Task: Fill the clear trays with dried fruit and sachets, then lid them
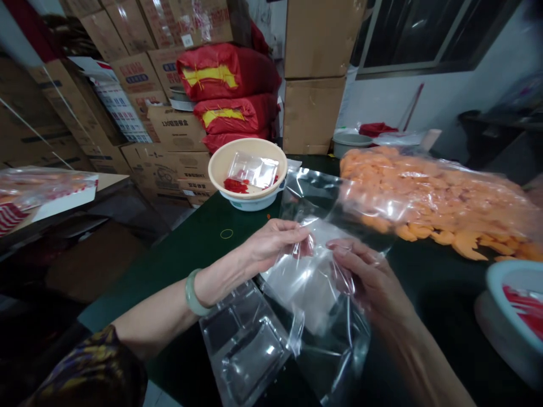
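A light-framed window breaks the white wall; cardboard cartons tower behind the green-topped table.

The clear bag at your fingers is thin plastic film, very glossy and creased. Beside it, your clear tray is moulded plastic, shiny along its ridges. The dark green surface under them looks smooth and mostly matt. Your bangle is smooth and polished, like stone; your sleeve is cloth. Ahead of you, the cream basin looks like smooth plastic, the red sacks shiny, wrinkled plastic, and the cartons matt cardboard.
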Demonstrator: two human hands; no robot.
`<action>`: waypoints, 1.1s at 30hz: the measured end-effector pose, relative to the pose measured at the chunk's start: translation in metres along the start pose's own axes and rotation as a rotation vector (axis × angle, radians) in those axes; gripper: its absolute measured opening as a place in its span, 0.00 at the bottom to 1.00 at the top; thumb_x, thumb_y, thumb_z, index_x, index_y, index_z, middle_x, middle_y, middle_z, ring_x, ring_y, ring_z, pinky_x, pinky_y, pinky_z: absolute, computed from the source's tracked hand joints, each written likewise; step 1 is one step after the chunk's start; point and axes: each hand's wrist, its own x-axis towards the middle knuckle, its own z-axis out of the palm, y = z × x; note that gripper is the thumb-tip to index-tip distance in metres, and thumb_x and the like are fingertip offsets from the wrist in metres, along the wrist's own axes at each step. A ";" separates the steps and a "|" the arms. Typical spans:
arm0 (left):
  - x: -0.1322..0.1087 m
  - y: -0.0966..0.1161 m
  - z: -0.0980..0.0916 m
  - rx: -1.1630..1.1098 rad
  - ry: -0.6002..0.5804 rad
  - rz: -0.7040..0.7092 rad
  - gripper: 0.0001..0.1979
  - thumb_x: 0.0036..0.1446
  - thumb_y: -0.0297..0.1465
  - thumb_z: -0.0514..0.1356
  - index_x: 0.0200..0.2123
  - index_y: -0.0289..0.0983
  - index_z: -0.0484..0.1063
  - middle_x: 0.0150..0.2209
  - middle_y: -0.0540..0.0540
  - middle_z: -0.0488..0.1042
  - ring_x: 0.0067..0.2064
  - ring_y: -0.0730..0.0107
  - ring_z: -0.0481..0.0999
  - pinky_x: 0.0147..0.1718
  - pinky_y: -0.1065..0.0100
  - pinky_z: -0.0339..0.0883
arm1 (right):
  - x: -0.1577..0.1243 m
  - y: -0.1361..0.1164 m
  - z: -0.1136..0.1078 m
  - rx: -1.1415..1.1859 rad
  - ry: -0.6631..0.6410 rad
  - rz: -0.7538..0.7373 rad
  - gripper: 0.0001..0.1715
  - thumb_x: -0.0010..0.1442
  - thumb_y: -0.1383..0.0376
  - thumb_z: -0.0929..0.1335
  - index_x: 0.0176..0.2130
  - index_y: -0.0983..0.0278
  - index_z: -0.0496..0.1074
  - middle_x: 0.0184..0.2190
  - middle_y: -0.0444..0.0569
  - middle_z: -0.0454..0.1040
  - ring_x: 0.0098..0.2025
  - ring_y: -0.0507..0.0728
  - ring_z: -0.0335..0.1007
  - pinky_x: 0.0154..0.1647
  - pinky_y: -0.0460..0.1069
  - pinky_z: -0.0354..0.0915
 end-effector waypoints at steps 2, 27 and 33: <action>-0.001 -0.002 0.000 -0.124 -0.020 -0.029 0.10 0.49 0.34 0.63 0.24 0.32 0.73 0.23 0.47 0.70 0.25 0.75 0.68 0.27 0.70 0.62 | 0.005 0.002 -0.002 0.001 -0.008 0.018 0.15 0.42 0.58 0.74 0.29 0.63 0.71 0.14 0.39 0.59 0.16 0.47 0.51 0.16 0.44 0.49; -0.010 -0.013 0.017 0.027 0.338 0.138 0.17 0.38 0.33 0.69 0.14 0.32 0.63 0.17 0.54 0.63 0.19 0.83 0.58 0.17 0.74 0.48 | -0.010 0.001 0.016 -0.754 0.047 -0.449 0.14 0.57 0.61 0.63 0.25 0.65 0.69 0.19 0.43 0.65 0.22 0.50 0.60 0.23 0.45 0.58; -0.014 -0.001 0.010 0.176 0.285 -0.042 0.17 0.46 0.38 0.64 0.17 0.32 0.65 0.16 0.52 0.64 0.17 0.81 0.60 0.17 0.74 0.49 | -0.009 0.001 0.007 -0.931 0.008 -0.405 0.16 0.60 0.61 0.60 0.24 0.65 0.66 0.18 0.42 0.63 0.21 0.49 0.57 0.23 0.45 0.55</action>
